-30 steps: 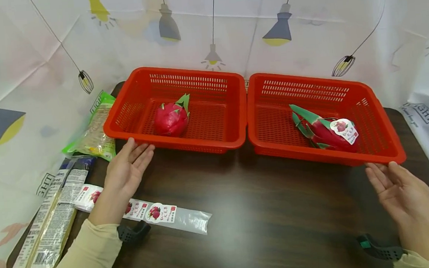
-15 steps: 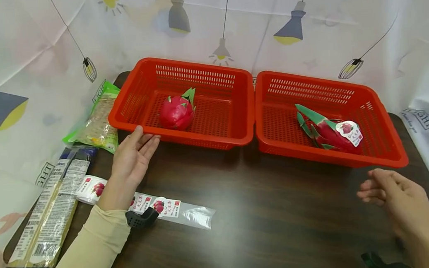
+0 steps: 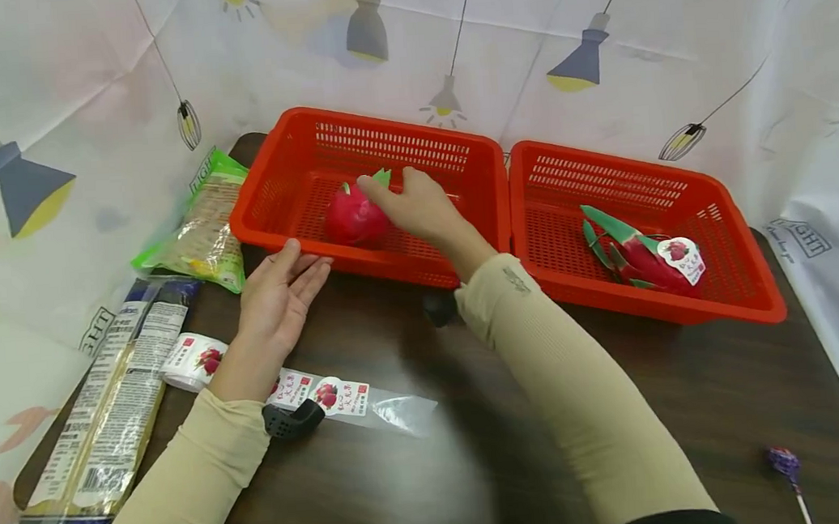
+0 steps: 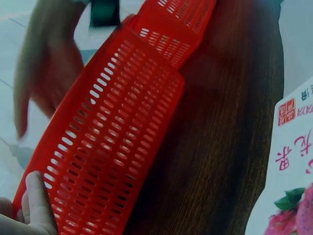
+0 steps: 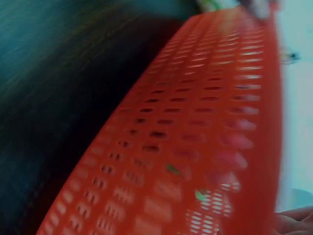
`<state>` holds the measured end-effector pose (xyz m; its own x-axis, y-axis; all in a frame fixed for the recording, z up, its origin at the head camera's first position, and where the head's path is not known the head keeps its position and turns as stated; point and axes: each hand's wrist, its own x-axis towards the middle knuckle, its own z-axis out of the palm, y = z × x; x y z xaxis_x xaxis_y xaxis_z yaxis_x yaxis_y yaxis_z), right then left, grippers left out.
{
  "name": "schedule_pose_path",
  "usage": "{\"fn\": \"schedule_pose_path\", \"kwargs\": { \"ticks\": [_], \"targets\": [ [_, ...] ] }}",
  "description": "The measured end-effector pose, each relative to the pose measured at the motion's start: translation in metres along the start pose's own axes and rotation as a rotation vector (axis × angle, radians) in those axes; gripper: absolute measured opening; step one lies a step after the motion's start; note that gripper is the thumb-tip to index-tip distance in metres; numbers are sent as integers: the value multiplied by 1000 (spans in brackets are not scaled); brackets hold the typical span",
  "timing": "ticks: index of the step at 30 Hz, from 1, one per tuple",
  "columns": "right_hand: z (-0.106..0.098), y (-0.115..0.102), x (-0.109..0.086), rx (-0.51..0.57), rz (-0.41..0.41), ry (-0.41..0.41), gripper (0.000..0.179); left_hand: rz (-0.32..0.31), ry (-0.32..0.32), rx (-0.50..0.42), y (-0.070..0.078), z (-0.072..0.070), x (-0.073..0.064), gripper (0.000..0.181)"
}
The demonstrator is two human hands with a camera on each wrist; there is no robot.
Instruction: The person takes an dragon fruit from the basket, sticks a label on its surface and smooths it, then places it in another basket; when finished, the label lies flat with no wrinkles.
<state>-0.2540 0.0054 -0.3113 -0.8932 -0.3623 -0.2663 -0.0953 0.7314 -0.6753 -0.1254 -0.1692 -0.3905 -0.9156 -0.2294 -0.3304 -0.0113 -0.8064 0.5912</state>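
My left hand (image 3: 272,301) is at the near left rim of the left red basket (image 3: 390,260). The thumb (image 4: 39,196) lies against the perforated wall and other fingers show beyond the rim, so the rim is pinched between them. Over the same basket reaches my right hand (image 3: 415,201), thumb and fingers spread above a red dragon fruit (image 3: 354,215) with green leaf tips. That hand is blurred in the left wrist view; whether it touches the fruit cannot be seen. The right basket (image 3: 729,305) holds a dragon fruit (image 3: 638,259) with a white label.
A strip of dragon fruit labels (image 3: 341,396) runs from a roll (image 3: 194,360) on the dark table (image 3: 665,423). Long blue-gold packets (image 3: 116,413) and a green-edged bag (image 3: 205,228) lie left. A lollipop (image 3: 784,461) is at the right front.
My right hand has left the right basket's near rim and swung left over the dragon fruit in the left basket. My left hand stays at its rim. The lollipop has come into view.
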Motion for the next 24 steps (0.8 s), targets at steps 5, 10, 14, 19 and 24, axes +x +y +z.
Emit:
{"fn": "schedule_pose_path", "kwargs": {
  "ticks": [5, 10, 14, 19, 24],
  "targets": [
    [32, -16, 38, -74, 121, 2, 84, 10, 17, 31, -2, 0, 3, 14],
    [53, -24, 50, -103, 184, -33, 91, 19, 24, 32, -1, -3, 4, 14],
    [57, -24, 52, -78, 206, 0, 88, 26, 13, 34, -3, -2, 3, 12],
    [63, -27, 54, 21, 261, 14, 83, 45, 19, 14, -3, -3, 3, 12],
    [65, -29, 53, 86, 292, 40, 81, 43, 28, -5, -4, -5, 4, 12]
  ]
}}
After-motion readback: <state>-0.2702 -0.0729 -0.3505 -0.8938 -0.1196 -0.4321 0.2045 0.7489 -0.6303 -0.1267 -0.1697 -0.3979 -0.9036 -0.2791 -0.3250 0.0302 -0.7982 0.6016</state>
